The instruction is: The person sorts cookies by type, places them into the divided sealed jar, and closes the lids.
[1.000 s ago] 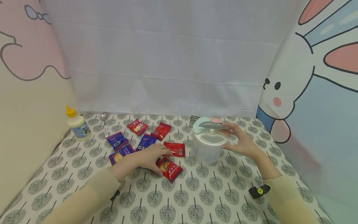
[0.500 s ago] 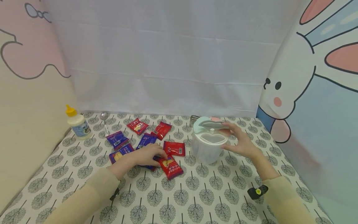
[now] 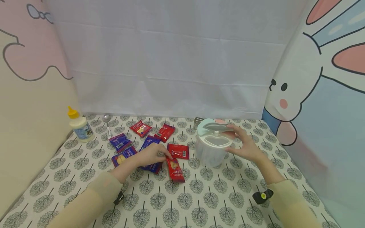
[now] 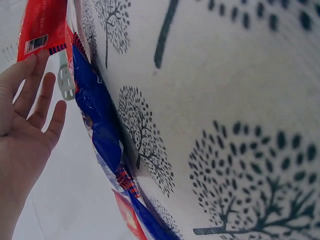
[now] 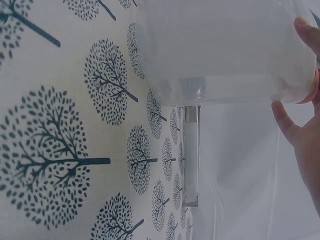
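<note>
In the head view my left hand pinches a red snack packet by one end. The left wrist view has this packet between thumb and index finger, the other fingers loosely spread. Blue packets lie under and beside that hand. To the right stands a round translucent container with a lid of several coloured sections. My right hand holds it at the lid: fingers at a raised flap, thumb at the rim. The right wrist view has the thumb touching the container near its top.
More packets lie around: a red one near the container, red ones farther back, a blue one at left. Behind stand a yellow-capped bottle, a spoon and a slotted turner. Cloth walls enclose the table.
My left hand has closed its fingertips on the red packet's end, and the packet has turned and tilted up at that end. The right hand and container have stayed put.
</note>
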Demonstrator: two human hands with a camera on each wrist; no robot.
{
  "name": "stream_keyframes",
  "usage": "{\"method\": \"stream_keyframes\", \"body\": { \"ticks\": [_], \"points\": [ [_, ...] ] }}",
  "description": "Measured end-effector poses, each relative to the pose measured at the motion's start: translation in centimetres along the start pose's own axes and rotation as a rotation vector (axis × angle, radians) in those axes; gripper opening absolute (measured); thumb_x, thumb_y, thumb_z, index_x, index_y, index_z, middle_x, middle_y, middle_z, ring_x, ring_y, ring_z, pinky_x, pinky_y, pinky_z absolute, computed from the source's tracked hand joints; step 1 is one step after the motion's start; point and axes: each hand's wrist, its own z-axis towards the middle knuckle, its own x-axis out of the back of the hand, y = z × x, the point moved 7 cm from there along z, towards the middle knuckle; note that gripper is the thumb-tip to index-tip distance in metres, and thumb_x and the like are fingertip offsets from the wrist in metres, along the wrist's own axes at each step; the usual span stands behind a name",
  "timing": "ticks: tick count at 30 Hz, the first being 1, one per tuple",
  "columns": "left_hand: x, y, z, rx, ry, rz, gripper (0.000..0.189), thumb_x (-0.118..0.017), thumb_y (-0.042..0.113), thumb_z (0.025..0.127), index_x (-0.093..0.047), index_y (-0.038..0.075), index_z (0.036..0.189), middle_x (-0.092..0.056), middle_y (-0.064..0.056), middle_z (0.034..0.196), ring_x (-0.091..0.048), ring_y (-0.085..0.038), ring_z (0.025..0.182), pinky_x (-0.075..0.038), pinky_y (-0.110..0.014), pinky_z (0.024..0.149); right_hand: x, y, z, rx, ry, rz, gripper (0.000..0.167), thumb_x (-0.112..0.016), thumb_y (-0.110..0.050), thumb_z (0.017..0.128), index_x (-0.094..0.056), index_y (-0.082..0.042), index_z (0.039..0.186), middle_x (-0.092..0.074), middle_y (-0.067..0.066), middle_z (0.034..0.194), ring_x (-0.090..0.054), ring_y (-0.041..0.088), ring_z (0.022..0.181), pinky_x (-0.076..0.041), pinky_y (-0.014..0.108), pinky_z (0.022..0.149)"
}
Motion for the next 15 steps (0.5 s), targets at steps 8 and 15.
{"method": "stream_keyframes", "body": {
  "ticks": [8, 15],
  "points": [
    [0.6, 0.8, 0.1, 0.037, -0.042, -0.147, 0.027, -0.069, 0.018, 0.084, -0.068, 0.026, 0.110, -0.063, 0.008, 0.115, -0.057, -0.018, 0.103, -0.050, -0.038, 0.085, -0.1, 0.3, -0.3, -0.023, 0.005, -0.005, 0.083, -0.079, 0.005, 0.066, -0.037, 0.000, 0.137, -0.042, 0.015, 0.139, -0.034, -0.009, 0.122, -0.033, 0.068, 0.099],
    [2.3, 3.0, 1.3, -0.045, 0.055, -0.164, 0.031, -0.073, 0.016, 0.082, -0.067, 0.022, 0.112, -0.064, 0.008, 0.110, -0.061, -0.010, 0.093, -0.055, -0.033, 0.082, -0.1, 0.2, -0.2, -0.021, 0.011, -0.006, 0.082, -0.078, 0.006, 0.066, -0.036, 0.000, 0.137, -0.041, 0.004, 0.140, -0.034, -0.009, 0.122, -0.033, 0.068, 0.099]
  ]
}}
